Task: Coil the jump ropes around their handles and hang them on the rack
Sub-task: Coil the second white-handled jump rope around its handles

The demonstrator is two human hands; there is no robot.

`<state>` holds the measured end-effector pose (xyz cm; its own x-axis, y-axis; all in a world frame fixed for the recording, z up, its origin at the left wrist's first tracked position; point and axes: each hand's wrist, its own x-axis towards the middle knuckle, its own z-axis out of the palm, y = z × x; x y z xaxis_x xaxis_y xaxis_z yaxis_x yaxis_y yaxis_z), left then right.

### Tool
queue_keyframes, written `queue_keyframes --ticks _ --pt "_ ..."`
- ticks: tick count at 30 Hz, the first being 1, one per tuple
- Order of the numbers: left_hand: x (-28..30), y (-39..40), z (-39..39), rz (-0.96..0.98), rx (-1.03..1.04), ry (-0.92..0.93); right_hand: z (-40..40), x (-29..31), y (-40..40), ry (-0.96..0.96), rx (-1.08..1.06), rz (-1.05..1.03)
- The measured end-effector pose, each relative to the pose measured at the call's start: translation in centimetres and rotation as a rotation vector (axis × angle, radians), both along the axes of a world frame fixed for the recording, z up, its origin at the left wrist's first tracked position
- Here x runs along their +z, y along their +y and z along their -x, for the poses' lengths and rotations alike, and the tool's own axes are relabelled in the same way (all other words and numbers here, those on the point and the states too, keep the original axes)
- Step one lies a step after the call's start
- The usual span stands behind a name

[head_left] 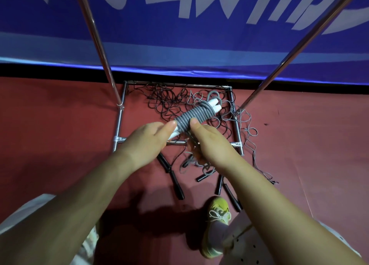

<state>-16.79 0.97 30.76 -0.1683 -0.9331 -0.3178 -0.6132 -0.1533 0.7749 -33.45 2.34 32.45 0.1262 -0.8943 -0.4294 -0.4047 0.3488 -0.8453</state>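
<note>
Grey jump rope with white handles (pixel 196 114) sits nearly fully coiled, held between your left hand (pixel 146 143) and right hand (pixel 209 143), both gripping it; black ropes (pixel 169 103) on the far floor remain, rack (pixel 119 123) bare.

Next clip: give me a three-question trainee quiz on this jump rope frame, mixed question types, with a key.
1. True or false: the grey rope is coiled around the white handles.
2. Which hands hold the coiled bundle? A) left hand only B) right hand only C) both
3. What colour are the handles of the loose ropes on the red floor?

Key: 1 true; 2 C; 3 black.
</note>
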Motion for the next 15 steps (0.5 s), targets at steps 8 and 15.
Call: queue_keyframes --ticks 8,15 --pt "-0.1 0.5 0.2 -0.214 -0.061 0.127 0.0 -0.3 -0.3 -0.096 -0.015 0.008" --pt "0.4 1.5 0.3 -0.892 -0.194 1.015 0.1 -0.2 0.5 -0.289 0.148 0.180"
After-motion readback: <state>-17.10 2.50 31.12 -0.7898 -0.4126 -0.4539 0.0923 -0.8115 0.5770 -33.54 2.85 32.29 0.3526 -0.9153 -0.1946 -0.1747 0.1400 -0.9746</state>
